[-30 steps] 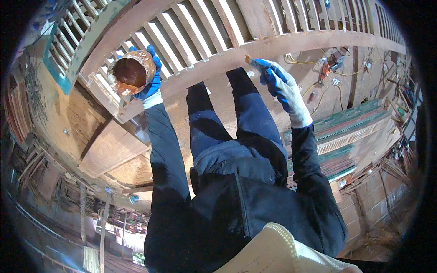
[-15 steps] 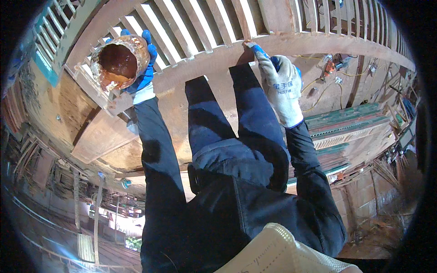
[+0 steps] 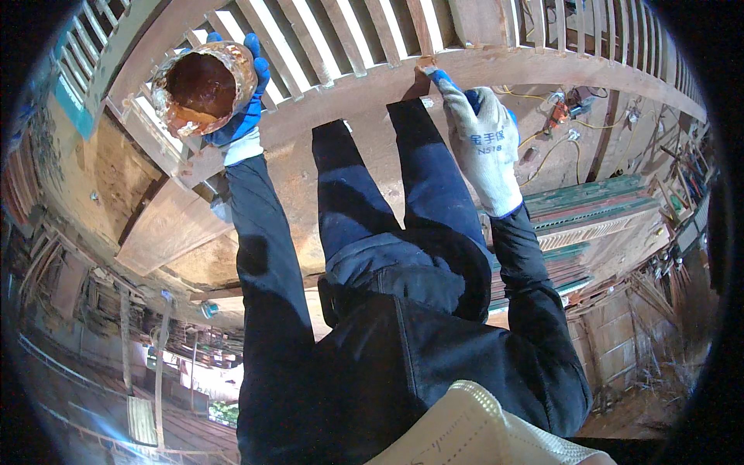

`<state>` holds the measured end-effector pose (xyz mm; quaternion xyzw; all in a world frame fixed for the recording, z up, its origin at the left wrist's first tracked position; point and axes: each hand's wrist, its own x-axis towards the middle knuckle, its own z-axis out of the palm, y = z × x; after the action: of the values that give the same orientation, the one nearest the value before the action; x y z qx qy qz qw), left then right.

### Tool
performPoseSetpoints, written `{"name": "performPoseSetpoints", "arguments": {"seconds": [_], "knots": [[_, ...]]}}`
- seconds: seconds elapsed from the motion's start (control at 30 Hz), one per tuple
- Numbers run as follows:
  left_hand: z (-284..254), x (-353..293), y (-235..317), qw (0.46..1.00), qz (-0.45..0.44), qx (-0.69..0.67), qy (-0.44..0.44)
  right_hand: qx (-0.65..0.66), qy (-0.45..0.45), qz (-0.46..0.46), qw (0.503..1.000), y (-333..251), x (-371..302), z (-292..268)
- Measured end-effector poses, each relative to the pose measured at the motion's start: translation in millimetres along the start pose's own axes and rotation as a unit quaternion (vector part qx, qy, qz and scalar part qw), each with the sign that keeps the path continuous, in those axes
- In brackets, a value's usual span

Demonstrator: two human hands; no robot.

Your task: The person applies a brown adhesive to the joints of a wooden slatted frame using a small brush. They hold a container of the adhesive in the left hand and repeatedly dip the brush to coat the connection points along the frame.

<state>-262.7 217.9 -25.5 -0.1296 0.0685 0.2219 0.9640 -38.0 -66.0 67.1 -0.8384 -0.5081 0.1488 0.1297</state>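
My left hand (image 3: 249,116), in a blue and white glove, grips a round, crusted pot (image 3: 246,71) from its right side. The pot's mouth faces me, and reddish-brown paste (image 3: 198,116) coats the inside and bottom. My right hand (image 3: 482,128), gloved in white with blue fingertips, is closed with its index finger stretched along toward a slatted wooden frame (image 3: 349,93). At that fingertip a small brown tip shows against the frame's curved rail; its kind cannot be made out. The palm side of my right hand is hidden.
A corded power tool (image 3: 558,112) in orange and black lies at the right, with a yellow cable (image 3: 579,159). Green and reddish slatted panels (image 3: 589,209) are stacked beyond my right forearm. A wooden board (image 3: 174,229) lies left of my left arm. A teal-edged slatted panel (image 3: 74,105) stands far left.
The pot and my left hand have shifted slightly up and left in the picture. My right hand has moved slightly along the rail, the frame shifting a little as well.
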Motion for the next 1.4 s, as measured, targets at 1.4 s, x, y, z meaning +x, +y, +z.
{"name": "performPoseSetpoints", "arguments": {"seconds": [1.4], "knots": [[3.4,-1.1,-10.9,0.995,0.086,0.014,0.044,0.596,-0.037,0.299,0.744,11.6,15.7,-24.1]]}}
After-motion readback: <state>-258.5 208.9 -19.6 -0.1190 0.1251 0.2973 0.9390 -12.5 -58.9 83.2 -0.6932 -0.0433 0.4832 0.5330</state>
